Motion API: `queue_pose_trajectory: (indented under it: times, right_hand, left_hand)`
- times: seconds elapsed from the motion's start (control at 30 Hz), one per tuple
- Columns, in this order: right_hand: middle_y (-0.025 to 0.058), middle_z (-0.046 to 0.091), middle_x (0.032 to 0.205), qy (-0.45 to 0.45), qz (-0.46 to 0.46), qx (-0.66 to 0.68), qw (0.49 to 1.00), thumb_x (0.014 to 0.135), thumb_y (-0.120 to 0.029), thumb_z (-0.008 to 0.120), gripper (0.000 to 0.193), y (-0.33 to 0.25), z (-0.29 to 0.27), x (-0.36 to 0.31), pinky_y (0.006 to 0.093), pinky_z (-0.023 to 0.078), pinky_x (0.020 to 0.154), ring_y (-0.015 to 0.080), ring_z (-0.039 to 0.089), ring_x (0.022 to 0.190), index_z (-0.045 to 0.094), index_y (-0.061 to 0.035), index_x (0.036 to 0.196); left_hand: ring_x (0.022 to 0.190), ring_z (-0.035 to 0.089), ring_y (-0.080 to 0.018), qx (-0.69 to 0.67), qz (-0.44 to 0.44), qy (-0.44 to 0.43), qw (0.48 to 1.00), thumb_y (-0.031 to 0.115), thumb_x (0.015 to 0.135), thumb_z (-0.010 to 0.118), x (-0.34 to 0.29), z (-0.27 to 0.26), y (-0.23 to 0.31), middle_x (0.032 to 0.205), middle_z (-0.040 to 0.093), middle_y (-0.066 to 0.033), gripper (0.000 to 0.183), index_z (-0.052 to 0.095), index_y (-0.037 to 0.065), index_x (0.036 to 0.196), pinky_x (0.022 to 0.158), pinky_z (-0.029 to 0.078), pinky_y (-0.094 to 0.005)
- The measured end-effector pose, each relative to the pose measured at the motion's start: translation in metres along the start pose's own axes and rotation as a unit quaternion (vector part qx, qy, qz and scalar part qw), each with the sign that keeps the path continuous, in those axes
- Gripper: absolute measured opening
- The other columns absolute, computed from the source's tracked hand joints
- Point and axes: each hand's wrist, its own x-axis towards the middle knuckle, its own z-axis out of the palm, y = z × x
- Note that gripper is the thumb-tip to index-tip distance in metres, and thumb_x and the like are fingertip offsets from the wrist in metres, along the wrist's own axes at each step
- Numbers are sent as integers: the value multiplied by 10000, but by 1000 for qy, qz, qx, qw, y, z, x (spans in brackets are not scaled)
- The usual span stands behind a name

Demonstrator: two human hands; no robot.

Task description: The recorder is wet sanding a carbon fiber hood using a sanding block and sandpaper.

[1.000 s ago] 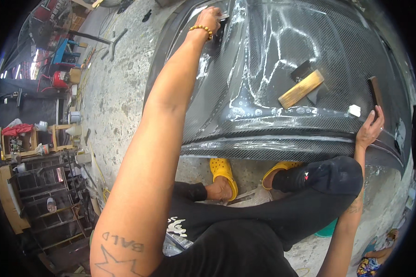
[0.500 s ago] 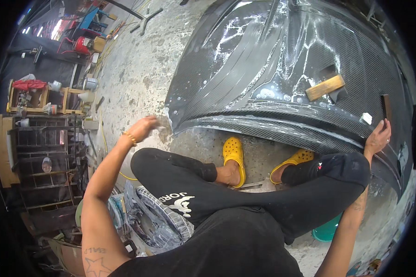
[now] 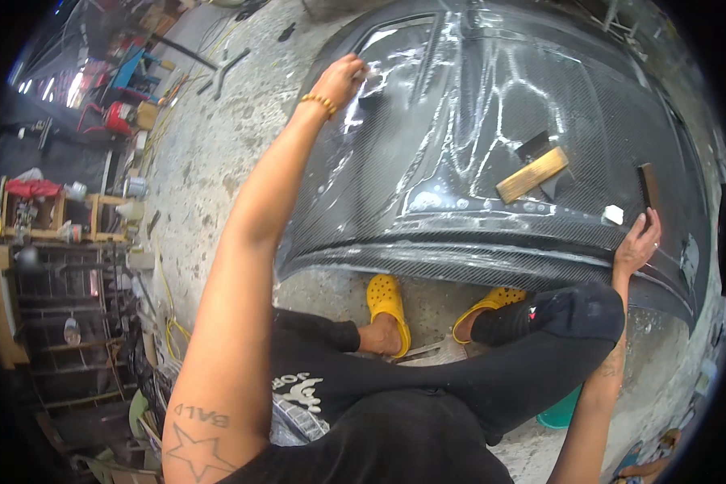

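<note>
A dark carbon-weave car hood (image 3: 331,234), wet and streaked with whitish residue, lies before my feet. My left hand (image 3: 340,81) is over its far left part, fingers curled in; whatever they may hold is hidden, and a small dark patch shows just below them. My right hand (image 3: 637,244) rests on the hood's near right edge, fingers stretched out and holding nothing. Just beyond those fingers stands a narrow brown block (image 3: 648,187). A white lump (image 3: 614,214) sits nearby. Farther left, a wooden block (image 3: 532,173) lies over dark sheet pieces (image 3: 534,146).
My yellow clogs (image 3: 388,310) are at the hood's near edge. Dark metal racks (image 3: 64,323) and a wooden shelf (image 3: 105,218) with cans stand on the left. A stand leg (image 3: 218,73) reaches across the floor at back left. A green container (image 3: 558,413) is by my right leg.
My left hand has swung forward and right, from beside the hood's near left corner to over its far left part. My right hand stays at the right edge. The whole view has shifted slightly.
</note>
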Motion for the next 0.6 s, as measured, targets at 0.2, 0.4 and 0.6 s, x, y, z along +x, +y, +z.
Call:
queue_pose_trajectory:
  times: [0.2, 0.4, 0.6]
  right_hand:
    - [91, 647, 1343, -3, 0, 37, 999, 1059, -260, 540, 333, -16, -6, -2, 420, 400, 1093, 290, 582, 1269, 636, -67, 1314]
    - [107, 637, 1356, -21, 11, 36, 999, 1057, -263, 538, 340, -13, -8, 3, 418, 387, 1104, 297, 570, 1283, 638, -60, 1312]
    - [117, 639, 1340, -12, 3, 4, 1000, 1060, -328, 551, 376, 11, -3, 3, 426, 408, 1096, 303, 578, 1266, 643, -51, 1298]
  left_hand:
    - [1103, 662, -393, 50, -54, 6, 997, -33, 811, 637, 119, 51, -22, 1125, 701, -157, 309, 748, 53, 1086, 977, 541, -432]
    - [959, 673, -403, -34, 55, 22, 998, -91, 772, 588, 30, 38, -3, 974, 684, -157, 295, 718, 53, 994, 840, 553, -443]
    - [978, 609, -374, -44, 38, -107, 993, -108, 781, 578, -197, -35, 64, 981, 595, -148, 298, 668, 36, 1026, 866, 538, -435]
